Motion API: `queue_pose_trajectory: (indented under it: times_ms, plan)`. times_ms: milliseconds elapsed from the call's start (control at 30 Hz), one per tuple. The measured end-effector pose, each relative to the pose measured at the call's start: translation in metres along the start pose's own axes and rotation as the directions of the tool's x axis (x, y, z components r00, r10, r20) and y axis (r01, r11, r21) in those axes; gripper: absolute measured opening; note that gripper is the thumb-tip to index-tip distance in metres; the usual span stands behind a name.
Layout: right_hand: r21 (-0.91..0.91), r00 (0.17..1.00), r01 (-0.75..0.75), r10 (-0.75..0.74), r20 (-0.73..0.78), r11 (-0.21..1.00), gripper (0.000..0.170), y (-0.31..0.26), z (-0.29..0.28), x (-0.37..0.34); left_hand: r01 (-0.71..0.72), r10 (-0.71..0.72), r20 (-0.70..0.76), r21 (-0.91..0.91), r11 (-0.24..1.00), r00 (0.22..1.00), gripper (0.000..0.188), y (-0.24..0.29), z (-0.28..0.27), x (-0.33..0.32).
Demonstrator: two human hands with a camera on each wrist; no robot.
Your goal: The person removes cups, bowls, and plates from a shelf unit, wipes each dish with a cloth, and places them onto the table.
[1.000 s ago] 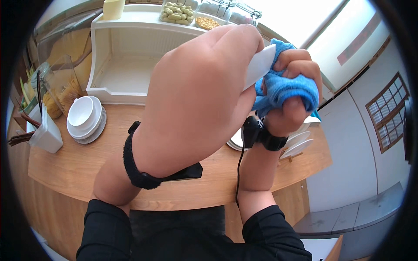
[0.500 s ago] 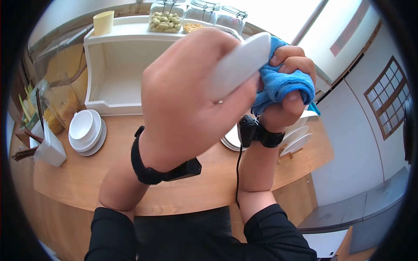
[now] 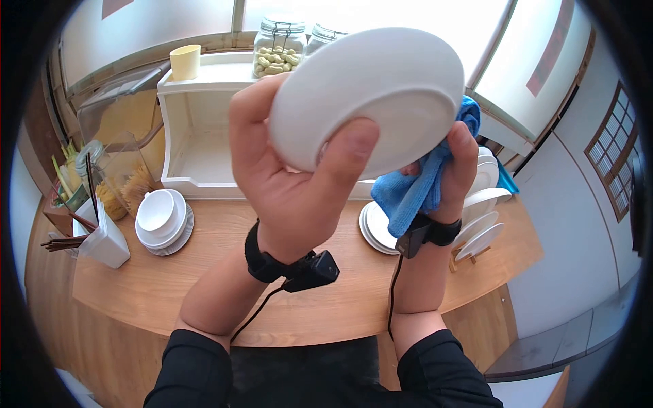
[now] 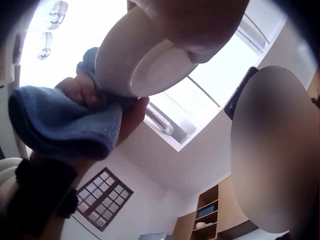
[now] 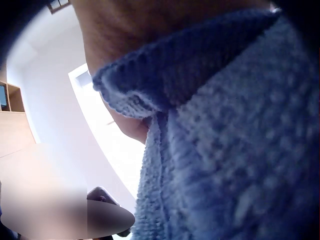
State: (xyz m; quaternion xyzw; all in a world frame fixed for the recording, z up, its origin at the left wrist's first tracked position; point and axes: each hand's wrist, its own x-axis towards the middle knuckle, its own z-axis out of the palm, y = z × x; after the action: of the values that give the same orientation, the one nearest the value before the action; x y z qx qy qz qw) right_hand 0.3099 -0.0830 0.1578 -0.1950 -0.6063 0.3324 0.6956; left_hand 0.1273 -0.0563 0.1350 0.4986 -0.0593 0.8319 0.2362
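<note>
Plate (image 3: 388, 88) has turned broadside, pinched between left thumb (image 3: 357, 139) and fingers (image 3: 250, 110), while right fingers (image 4: 82, 91) hold cloth (image 3: 408, 194).

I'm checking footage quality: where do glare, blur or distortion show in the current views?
Head: the window glares white; the tabletop bows in front, likely lens distortion. Left wrist: glare behind the shaded white dish; a blurred patch at right. Right wrist: the blue cloth looks dim and soft, with another blurred patch lower left.

A kitchen, it seems: wooden counter (image 3: 357, 302) with chopsticks (image 3: 66, 242) in a holder (image 3: 110, 245) at the left corner, stacked dishes (image 3: 163, 221) beside them, racked plates (image 3: 479, 238) near the right edge, food jars (image 3: 277, 58) atop a shelf (image 3: 204, 139) at the back edge.
</note>
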Motion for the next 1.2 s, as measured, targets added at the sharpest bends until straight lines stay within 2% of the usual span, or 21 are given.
queue_pose_trajectory:
  times_ms: [67, 167, 200, 267, 300, 400, 433, 467, 500, 533, 567, 600, 667, 700, 767, 800, 867, 1000, 1067, 1100, 1200]
  plan:
    - [0.013, 0.999, 0.014, -0.014, -0.037, 1.0, 0.045, -0.002, -0.002, 0.001, -0.006, 0.001, 0.085, 0.055, 0.998, 0.996, 0.043, 0.002, -0.01, 0.006]
    - [0.083, 1.0, 0.003, -0.003, 0.005, 0.997, 0.04, -0.019, -0.014, 0.002, 0.378, -0.451, 0.331, 0.264, 0.887, 0.829, 0.03, 0.022, -0.02, 0.028]
    - [0.081, 1.0, -0.002, 0.002, 0.009, 0.997, 0.04, -0.019, -0.015, 0.004, 0.381, -0.453, 0.325, 0.263, 0.887, 0.83, 0.03, 0.025, -0.018, 0.033]
    - [-0.077, 0.974, 0.141, -0.124, 0.187, 0.987, 0.047, -0.015, -0.019, 0.008, 0.432, -0.533, 0.417, 0.317, 0.844, 0.736, 0.037, 0.028, -0.016, 0.036]
    - [-0.15, 0.956, 0.106, -0.059, 0.286, 0.983, 0.055, -0.019, -0.027, 0.01, 0.468, -0.592, 0.468, 0.363, 0.806, 0.657, 0.042, 0.028, -0.018, 0.036]
    - [0.002, 0.936, 0.098, -0.093, 0.339, 0.995, 0.058, -0.012, -0.027, 0.009, 0.483, -0.618, 0.484, 0.386, 0.786, 0.62, 0.039, 0.029, -0.019, 0.037]
    - [-0.074, 0.963, 0.108, -0.086, 0.255, 0.991, 0.052, -0.015, -0.022, 0.007, 0.485, -0.62, 0.482, 0.386, 0.785, 0.62, 0.039, 0.031, -0.018, 0.037]
    - [-0.074, 0.963, 0.107, -0.085, 0.255, 0.991, 0.052, -0.023, -0.015, 0.005, 0.433, -0.587, 0.419, 0.409, 0.803, 0.693, 0.038, 0.032, -0.016, 0.036]
    - [-0.329, 0.988, 0.154, -0.138, 0.072, 0.932, 0.051, -0.032, -0.007, 0.004, 0.382, -0.546, 0.355, 0.436, 0.815, 0.759, 0.038, 0.033, -0.015, 0.035]
    - [-0.566, 0.968, 0.14, -0.232, -0.093, 0.812, 0.05, -0.035, -0.003, 0.004, 0.382, -0.547, 0.354, 0.438, 0.814, 0.759, 0.038, 0.031, -0.016, 0.036]
    - [-0.655, 0.905, 0.206, -0.397, -0.156, 0.727, 0.045, -0.03, -0.002, 0.006, 0.277, -0.495, 0.348, 0.518, 0.81, 0.797, 0.036, 0.027, -0.018, 0.036]
    - [-0.654, 0.906, 0.205, -0.395, -0.155, 0.728, 0.045, -0.032, 0.002, 0.003, 0.169, -0.438, 0.347, 0.591, 0.788, 0.829, 0.034, 0.024, -0.02, 0.036]
    - [-0.226, 0.928, 0.366, -0.373, 0.011, 0.903, 0.049, -0.04, 0.011, -0.007, 0.07, -0.429, 0.396, 0.664, 0.745, 0.812, 0.033, 0.022, -0.021, 0.035]
    - [-0.218, 0.86, 0.504, -0.463, 0.212, 0.836, 0.05, -0.036, 0.009, -0.003, -0.034, -0.423, 0.444, 0.72, 0.693, 0.79, 0.032, 0.021, -0.021, 0.034]
    - [-0.269, 0.684, 0.706, -0.534, 0.497, 0.655, 0.053, -0.029, 0.018, -0.004, -0.025, -0.418, 0.448, 0.705, 0.708, 0.79, 0.032, 0.02, -0.018, 0.03]
    - [-0.323, 0.704, 0.688, -0.488, 0.517, 0.65, 0.047, -0.032, 0.029, -0.007, -0.023, -0.415, 0.456, 0.694, 0.719, 0.787, 0.032, 0.021, -0.016, 0.028]
    - [-0.504, 0.669, 0.743, -0.499, 0.551, 0.44, 0.046, -0.028, 0.019, 0.001, -0.026, -0.396, 0.464, 0.674, 0.738, 0.792, 0.032, 0.026, -0.013, 0.028]
    - [-0.433, 0.798, 0.601, -0.475, 0.369, 0.672, 0.045, -0.028, 0.007, -0.003, -0.087, -0.314, 0.51, 0.617, 0.782, 0.801, 0.033, 0.031, -0.014, 0.03]
    - [-0.458, 0.782, 0.623, -0.526, 0.335, 0.635, 0.042, -0.024, 0.031, -0.011, -0.096, -0.305, 0.517, 0.612, 0.785, 0.8, 0.032, 0.028, -0.012, 0.027]
    - [-0.445, 0.711, 0.701, -0.506, 0.487, 0.556, 0.072, -0.022, 0.031, -0.011, -0.107, -0.297, 0.528, 0.606, 0.789, 0.796, 0.032, 0.027, -0.012, 0.024]
    - [-0.532, 0.726, 0.687, -0.442, 0.527, 0.495, 0.073, -0.02, 0.047, -0.02, -0.04, -0.341, 0.559, 0.559, 0.828, 0.756, 0.033, 0.022, -0.014, 0.022]
